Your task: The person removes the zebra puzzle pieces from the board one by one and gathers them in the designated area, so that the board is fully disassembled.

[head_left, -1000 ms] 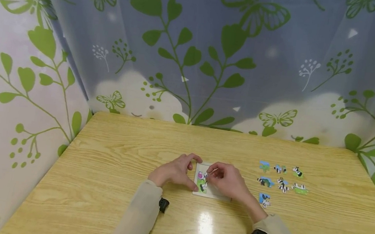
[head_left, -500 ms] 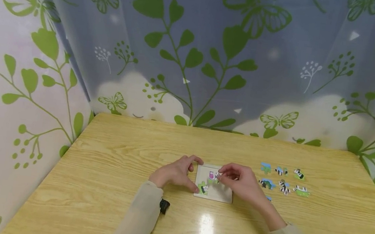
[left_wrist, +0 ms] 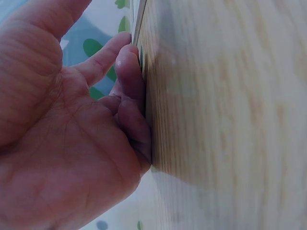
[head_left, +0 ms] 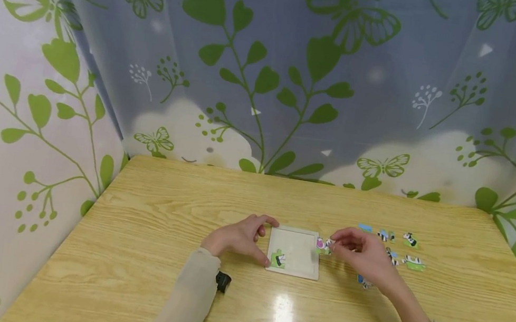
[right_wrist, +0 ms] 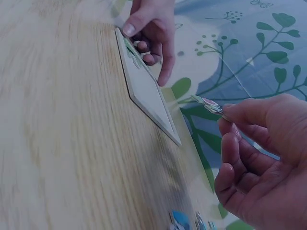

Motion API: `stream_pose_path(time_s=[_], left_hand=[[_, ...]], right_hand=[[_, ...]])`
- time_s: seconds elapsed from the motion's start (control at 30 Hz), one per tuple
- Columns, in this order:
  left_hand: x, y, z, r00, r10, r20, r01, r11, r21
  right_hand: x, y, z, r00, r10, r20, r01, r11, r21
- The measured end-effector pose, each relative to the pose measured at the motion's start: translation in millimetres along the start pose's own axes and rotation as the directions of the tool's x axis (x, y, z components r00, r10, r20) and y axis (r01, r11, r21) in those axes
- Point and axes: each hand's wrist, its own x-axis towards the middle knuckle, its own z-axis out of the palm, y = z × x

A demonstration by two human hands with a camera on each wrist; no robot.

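In the head view, a square pale puzzle tray (head_left: 302,248) lies on the table. One green-and-white puzzle piece (head_left: 278,259) sits in its lower left corner. My left hand (head_left: 237,237) holds the tray by its left side, thumb at the near corner and index finger at the far one. Between thumb and fingertips, my right hand (head_left: 366,256) pinches another puzzle piece (head_left: 323,245), printed in pink, green and black-and-white. That piece is raised just past the tray's right edge. The right wrist view shows it edge-on, above the table (right_wrist: 72,134).
Several loose pieces lie to the right, among them a black-and-white one (head_left: 410,239), a green-and-white one (head_left: 414,262) and a blue one (head_left: 363,282) partly behind my right hand. A patterned curtain (head_left: 267,77) hangs behind the table's back edge.
My right hand has lifted the pink-and-green piece from the tray's left part and carried it right, past the tray's right edge. The left hand has stayed at the tray's left side.
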Motion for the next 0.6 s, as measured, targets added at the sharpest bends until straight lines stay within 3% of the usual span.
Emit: stream_pose_path(time_s=[0.27, 0.6], left_hand=[[-0.4, 0.6, 0.4, 1.0, 0.011, -0.002, -0.011, 1.0, -0.006], [-0.1, -1.5, 1.6, 1.0, 0.002, -0.013, -0.002, 1.0, -0.003]], right_hand=[[-16.1, 10, -24, 1.0, -0.004, -0.031, 0.001, 0.997, -0.08], [-38.6, 27, -48, 0.998, 0.047, -0.032, -0.05, 0.992, -0.112]])
